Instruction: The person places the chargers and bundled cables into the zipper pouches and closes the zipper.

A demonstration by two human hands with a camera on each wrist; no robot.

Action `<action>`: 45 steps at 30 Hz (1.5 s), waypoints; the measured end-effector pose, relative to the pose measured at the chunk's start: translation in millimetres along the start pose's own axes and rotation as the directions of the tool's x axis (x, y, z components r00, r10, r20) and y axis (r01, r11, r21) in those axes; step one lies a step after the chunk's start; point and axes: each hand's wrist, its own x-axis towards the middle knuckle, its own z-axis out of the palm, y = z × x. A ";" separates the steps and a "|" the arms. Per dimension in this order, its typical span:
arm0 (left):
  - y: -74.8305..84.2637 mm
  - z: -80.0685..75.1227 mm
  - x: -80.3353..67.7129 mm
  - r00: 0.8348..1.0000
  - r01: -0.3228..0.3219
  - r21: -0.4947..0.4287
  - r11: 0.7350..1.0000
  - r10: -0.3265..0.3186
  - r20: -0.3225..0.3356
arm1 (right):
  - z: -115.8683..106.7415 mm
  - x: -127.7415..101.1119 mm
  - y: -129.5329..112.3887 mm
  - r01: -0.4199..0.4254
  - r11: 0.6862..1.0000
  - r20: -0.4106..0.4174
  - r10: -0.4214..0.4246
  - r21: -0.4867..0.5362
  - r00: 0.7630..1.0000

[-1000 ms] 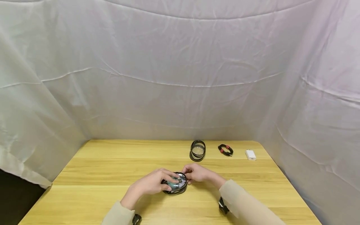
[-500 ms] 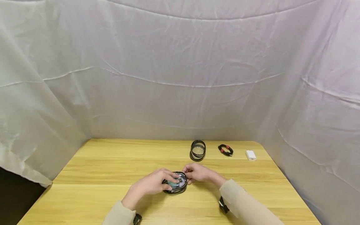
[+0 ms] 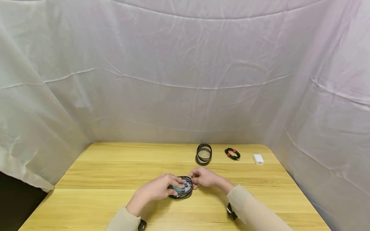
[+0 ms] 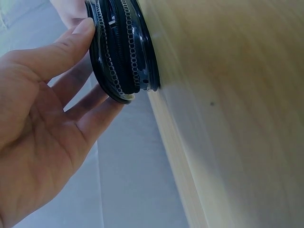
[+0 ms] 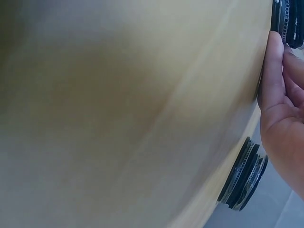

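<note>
Pale wrinkled cloth hung behind and to both sides of a yellow wooden table (image 3: pixel 115 166), closing off everything beyond it. Near the front middle of the table lay a round black zippered pouch (image 3: pixel 181 188) with a clear top, and both hands were on it. The left hand (image 3: pixel 157 188) covered its near left side, fingers curled over the rim; the left wrist view showed the thumb (image 4: pixel 61 45) laid along the zipper edge (image 4: pixel 124 47) and the fingers underneath, so most of the pouch was hidden behind the hand. What lay inside showed only as a greenish blur. The right hand (image 3: pixel 203 177) met the pouch's far right edge with fingers drawn together, but whether they pinched the zipper pull could not be told; the right wrist view cut off all but a thumb (image 5: pixel 273 66) against the table and a sliver of pouch.

Farther back stood a second round pouch (image 3: pixel 203 154), upright on its edge, then a coiled black cable with red ties (image 3: pixel 232 153) and a small white charger (image 3: pixel 258 158), all well apart from the hands. Beige sleeves were cut off by the lower frame edge
</note>
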 end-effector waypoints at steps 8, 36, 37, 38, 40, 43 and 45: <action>-0.3 1.4 -0.6 1.000 0.014 0.005 1.000 -0.014 -0.005 | 1.2 0.7 2.8 0.000 1.000 0.000 0.000 -0.029 1.000; -1.4 5.2 3.7 1.000 0.023 -0.029 0.999 -0.024 -0.006 | -5.3 -6.7 2.0 0.005 1.000 0.045 -0.006 0.011 0.999; -0.3 4.7 3.6 1.000 0.025 -0.026 0.999 -0.025 -0.005 | -5.4 -7.3 1.6 0.006 1.000 0.047 -0.007 0.011 0.999; 0.6 4.2 3.4 1.000 0.026 -0.024 0.999 -0.027 -0.003 | -5.6 -8.0 1.1 0.007 1.000 0.050 -0.008 0.011 0.999; 1.5 3.3 3.0 1.000 0.029 -0.022 0.999 -0.029 -0.003 | -6.5 -8.5 1.2 0.003 1.000 0.055 -0.004 0.011 0.998; 1.4 2.5 2.6 0.999 0.032 -0.021 0.999 -0.032 -0.004 | -7.7 -8.2 1.3 0.004 1.000 0.062 -0.005 0.014 0.998; 0.9 2.1 2.8 1.000 0.030 -0.023 0.999 -0.030 -0.008 | -8.5 -7.6 1.7 0.005 1.000 0.062 -0.006 0.013 0.998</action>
